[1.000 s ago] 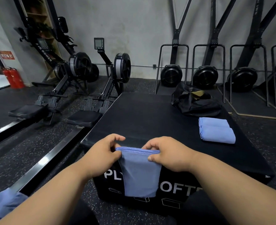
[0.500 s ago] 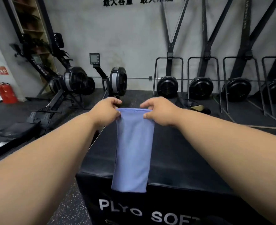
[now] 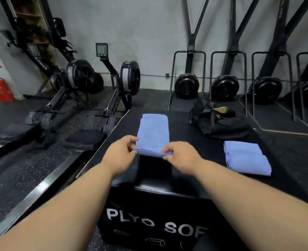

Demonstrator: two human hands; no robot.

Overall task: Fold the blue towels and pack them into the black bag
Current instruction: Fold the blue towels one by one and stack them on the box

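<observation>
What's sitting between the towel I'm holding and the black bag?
Nothing visible. The towel, pinched by the left hand and right hand, has bare box top between it and the bag; the folded stack lies off to the right.

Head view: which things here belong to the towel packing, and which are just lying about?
Job:
towel, pinched by left hand and right hand
folded towels
bag
box as work surface

Lying about:
rowers
fire extinguishers

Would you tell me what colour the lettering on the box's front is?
White lettering on the black plyo box, head view.
</observation>
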